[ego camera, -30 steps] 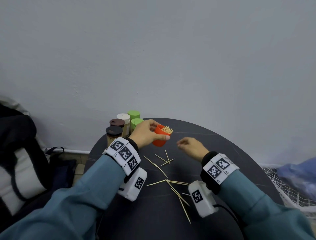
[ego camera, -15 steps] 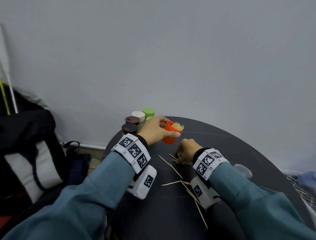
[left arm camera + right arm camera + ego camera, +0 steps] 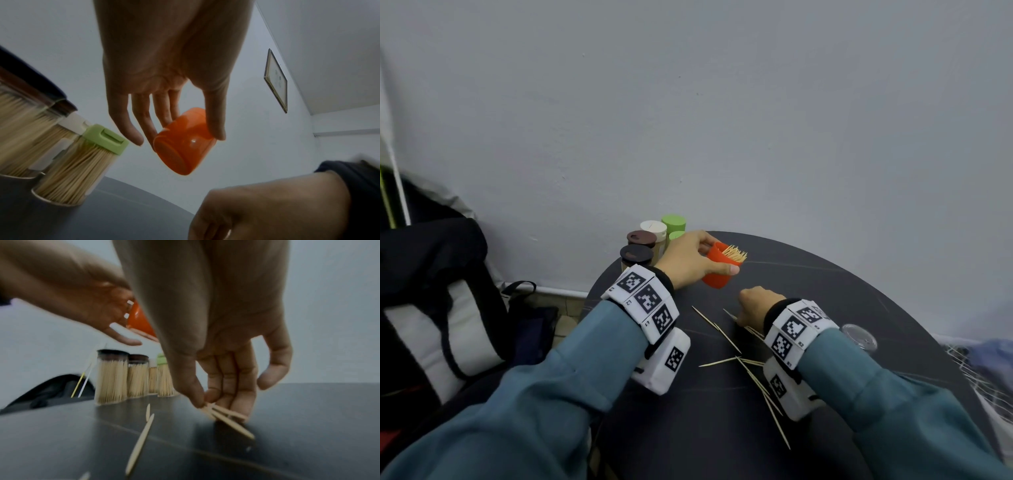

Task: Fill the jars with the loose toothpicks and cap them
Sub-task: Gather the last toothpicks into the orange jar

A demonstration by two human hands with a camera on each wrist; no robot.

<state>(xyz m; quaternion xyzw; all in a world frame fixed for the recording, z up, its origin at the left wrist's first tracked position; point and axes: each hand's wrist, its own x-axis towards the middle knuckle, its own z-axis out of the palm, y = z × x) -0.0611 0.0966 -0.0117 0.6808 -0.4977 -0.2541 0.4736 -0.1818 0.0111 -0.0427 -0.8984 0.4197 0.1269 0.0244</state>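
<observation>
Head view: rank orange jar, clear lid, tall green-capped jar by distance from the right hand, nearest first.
Measured from the right hand:
1. Orange jar, just up-left of it, held tilted by the left hand.
2. Clear lid, to its right near the table edge.
3. Tall green-capped jar, far back-left by the wall.
</observation>
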